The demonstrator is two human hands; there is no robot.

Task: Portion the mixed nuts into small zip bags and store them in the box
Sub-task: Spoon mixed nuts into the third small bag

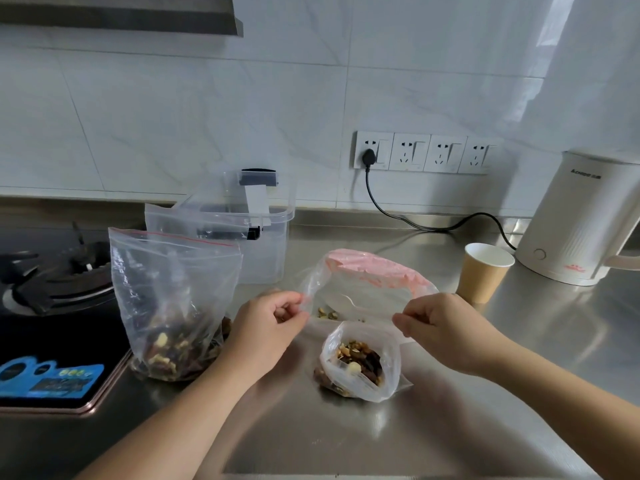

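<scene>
L hand (273, 318) and R hand (438, 318) each pinch one side of an empty small zip bag (360, 299), held above the steel counter (433, 427) w/ mouth stretched flat. Filled small bag (360, 362) stands unsealed just below; bulk nut bag (173, 306) left, clear box (242, 233) behind. Separate the lips fully before scooping; keep the zip track clear of nut debris

One head camera, looking forward and down.
The steel counter (450, 427) is seen from close above, the tiled wall (207, 116) is faced behind it, and both forearms are seen entering from the bottom edge.
</scene>
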